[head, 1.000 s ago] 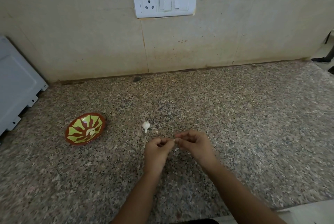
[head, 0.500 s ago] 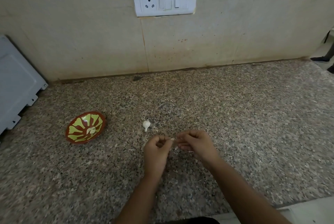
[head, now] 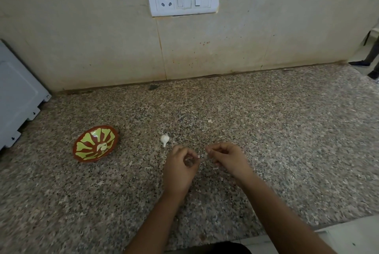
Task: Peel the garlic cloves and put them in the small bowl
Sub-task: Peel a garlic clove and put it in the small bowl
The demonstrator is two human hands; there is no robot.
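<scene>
While the left hand [head: 180, 168] and right hand [head: 225, 157] hover mid-countertop [head: 266, 130], fingers [head: 217, 148] curled, what they pinch is too blurred to tell. One pale clove [head: 102, 147] lies in the small bowl [head: 88, 143] towards the left edge; an unpeeled clove [head: 164, 139] waits just behind the hands, so work likely remains.

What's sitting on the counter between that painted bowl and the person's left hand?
One white garlic clove lies on the speckled counter, between the bowl and the left hand, nearer the hand. The head view shows it.
</scene>
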